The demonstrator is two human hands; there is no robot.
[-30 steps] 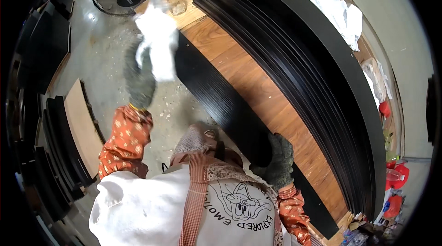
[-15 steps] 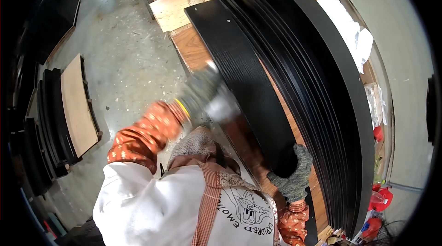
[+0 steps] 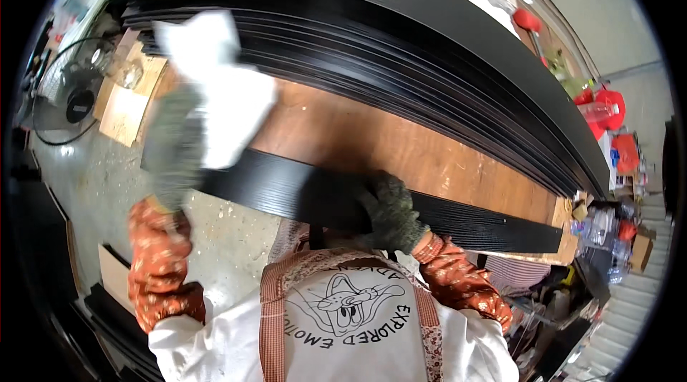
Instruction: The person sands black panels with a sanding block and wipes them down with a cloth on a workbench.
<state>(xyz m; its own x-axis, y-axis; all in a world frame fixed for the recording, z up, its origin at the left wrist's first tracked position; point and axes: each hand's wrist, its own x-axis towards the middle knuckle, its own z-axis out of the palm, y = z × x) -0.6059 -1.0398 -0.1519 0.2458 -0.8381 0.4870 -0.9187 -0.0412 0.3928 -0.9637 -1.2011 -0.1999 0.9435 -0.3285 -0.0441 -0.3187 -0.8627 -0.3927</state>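
A long black board (image 3: 275, 185) with a wood-grain surface lies along the near edge of the wooden workbench (image 3: 315, 121). My right hand (image 3: 392, 216), in a grey knitted glove, grips the board near its middle; its thumb side casts a dark shadow there. Raised at the board's left end is my left hand (image 3: 174, 142), gloved too and smeared by motion. A white cloth (image 3: 232, 99) is held in it, spreading out to the right of the fingers, which are mostly blurred. The cloth hides part of the bench and the board's left end.
Behind the board, a stack of black boards (image 3: 372, 81) runs along the bench's far side. A glass jar (image 3: 129, 74) stands on pale wood at the left, near a fan (image 3: 75, 106). Red items and a plastic bottle (image 3: 597, 111) lie at the right.
My view has turned, so the board now runs across instead of lengthwise. My left hand has lifted the white cloth off the board's edge. My right hand is now at the board's middle.
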